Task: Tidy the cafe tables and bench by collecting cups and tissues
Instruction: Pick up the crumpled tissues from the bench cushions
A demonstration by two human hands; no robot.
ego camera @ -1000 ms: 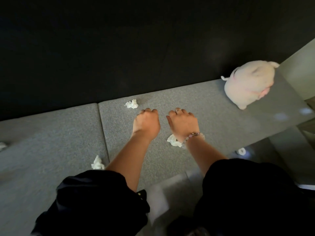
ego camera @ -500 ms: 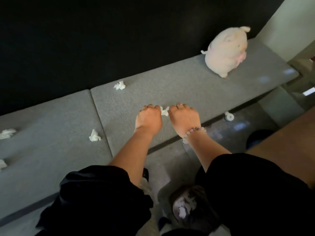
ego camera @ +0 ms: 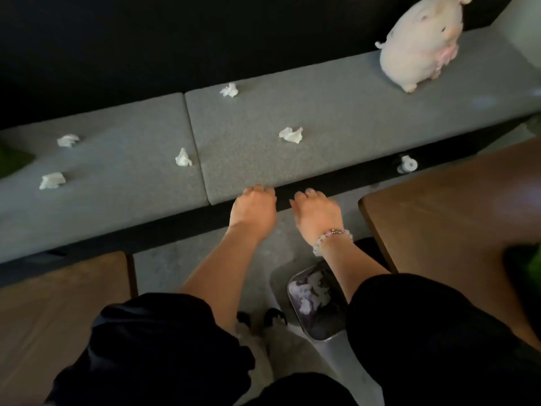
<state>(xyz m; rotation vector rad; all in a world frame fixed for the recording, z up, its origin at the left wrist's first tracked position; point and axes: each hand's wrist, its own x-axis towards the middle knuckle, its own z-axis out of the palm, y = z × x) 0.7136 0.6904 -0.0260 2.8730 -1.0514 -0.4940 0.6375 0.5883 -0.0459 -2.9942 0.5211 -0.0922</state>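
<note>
Likely feather-light, soft: pinch crumpled tissue on bench by raised folds. At front edge, left hand and right hand, fingers curled under; cannot tell if holding anything.

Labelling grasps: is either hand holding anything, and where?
Cannot tell: left hand and right hand show only backs, fingers curled at the grey fabric bench edge.

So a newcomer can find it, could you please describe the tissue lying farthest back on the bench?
On the grey bench, find the cushion holding the plush toy. The crumpled tissue lies nearest the dark wall, behind every other tissue.
</note>
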